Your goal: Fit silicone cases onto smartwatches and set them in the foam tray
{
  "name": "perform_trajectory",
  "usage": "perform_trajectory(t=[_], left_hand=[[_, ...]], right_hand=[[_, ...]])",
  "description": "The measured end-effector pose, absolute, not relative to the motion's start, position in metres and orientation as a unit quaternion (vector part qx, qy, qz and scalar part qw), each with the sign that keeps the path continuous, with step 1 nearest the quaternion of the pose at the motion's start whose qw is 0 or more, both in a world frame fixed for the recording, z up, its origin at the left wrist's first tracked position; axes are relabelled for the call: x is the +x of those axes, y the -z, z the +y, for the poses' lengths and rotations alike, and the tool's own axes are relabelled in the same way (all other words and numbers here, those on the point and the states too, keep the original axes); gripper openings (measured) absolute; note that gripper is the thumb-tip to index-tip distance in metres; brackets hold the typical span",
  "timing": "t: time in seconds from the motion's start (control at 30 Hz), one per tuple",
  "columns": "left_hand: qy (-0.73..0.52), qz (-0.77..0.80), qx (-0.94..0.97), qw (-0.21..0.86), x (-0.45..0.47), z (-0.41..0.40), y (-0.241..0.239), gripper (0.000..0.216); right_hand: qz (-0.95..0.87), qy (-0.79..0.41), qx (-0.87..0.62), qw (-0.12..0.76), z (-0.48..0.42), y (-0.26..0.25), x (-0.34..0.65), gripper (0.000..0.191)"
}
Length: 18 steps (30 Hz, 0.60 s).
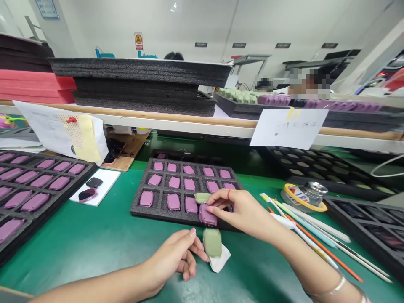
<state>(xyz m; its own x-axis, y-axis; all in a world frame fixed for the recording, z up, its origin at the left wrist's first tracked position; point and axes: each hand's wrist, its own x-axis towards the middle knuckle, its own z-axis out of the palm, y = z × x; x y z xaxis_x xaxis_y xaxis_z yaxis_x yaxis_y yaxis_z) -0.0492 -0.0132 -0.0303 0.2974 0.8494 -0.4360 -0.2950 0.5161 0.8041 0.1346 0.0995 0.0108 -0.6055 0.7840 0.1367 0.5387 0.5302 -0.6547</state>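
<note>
My right hand (pixel 235 210) pinches a purple watch-case-like piece (pixel 208 215) at the front edge of a black foam tray (pixel 164 213). In that tray sit several similar purple pieces (pixel 173 202), one per compartment. A green piece (pixel 202 197) shows just behind my right fingertips. Nearer to me, another green piece (pixel 212 243) is over a crumpled white tissue (pixel 220 260) on the green tabletop. My left hand (pixel 176 259) is beside it, palm turned inward, fingers loosely bent and apart. Its fingertips come close to the tissue; I cannot tell whether they touch it.
Another foam tray of purple pieces (pixel 34 202) stands left, by a white pad (pixel 100 189) with two dark-faced pieces. Pens (pixel 315 235), a tape roll (pixel 303 198) and more trays (pixel 372 227) lie right. A shelf (pixel 176 115) with foam stacks crosses above; people are behind it.
</note>
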Motion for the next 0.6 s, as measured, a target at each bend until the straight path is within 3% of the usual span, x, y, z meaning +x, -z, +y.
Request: perform_trajectory(t=[0.1,0.2,0.33,0.47,0.6], left_hand=[[-0.414,0.432,0.242,0.764,-0.043,-0.013,0.032,0.063],[-0.411,0.456,0.312,0.726,-0.037,-0.013,0.04,0.052],[-0.313,0.534,0.538,0.572,-0.037,-0.012,0.046,0.029],[-0.212,0.467,0.78,0.36,-0.04,-0.009,0.038,0.044],[-0.108,0.448,0.847,0.265,-0.035,-0.001,0.031,0.052]], right_hand=[[-0.862,-0.247,-0.391,0.209,0.099,-0.01,0.13,0.014],[-0.871,-0.206,-0.398,0.203,0.101,-0.011,0.127,0.016],[-0.883,-0.187,-0.397,0.167,0.114,-0.018,0.125,0.022],[-0.902,-0.207,-0.366,0.1,0.129,-0.028,0.119,0.029],[-0.925,-0.233,-0.299,0.025,0.142,-0.038,0.114,0.059]])
